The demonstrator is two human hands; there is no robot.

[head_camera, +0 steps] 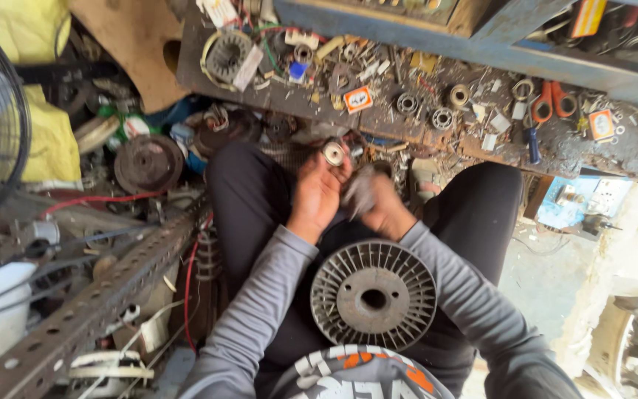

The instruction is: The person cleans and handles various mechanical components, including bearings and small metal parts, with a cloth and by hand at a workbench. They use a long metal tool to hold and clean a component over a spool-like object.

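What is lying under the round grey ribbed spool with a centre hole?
The round grey ribbed spool rests on the person's lap, over the dark trousers between grey sleeves. What lies directly beneath it is covered.

I sit in a cluttered repair workshop: bearings (443, 118), orange-handled scissors (553, 102) and wire scraps litter the counter (378, 125), a perforated metal rail (90, 307) beside me

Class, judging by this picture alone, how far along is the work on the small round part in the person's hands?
Done: nothing shows as finished. In hand: the left hand holds a small round part at its fingertips; the right hand works beside it, blurred, so its grip is unclear. Left: the ribbed spool rests untouched on the lap, and bearings and scissors lie on the cluttered bench.
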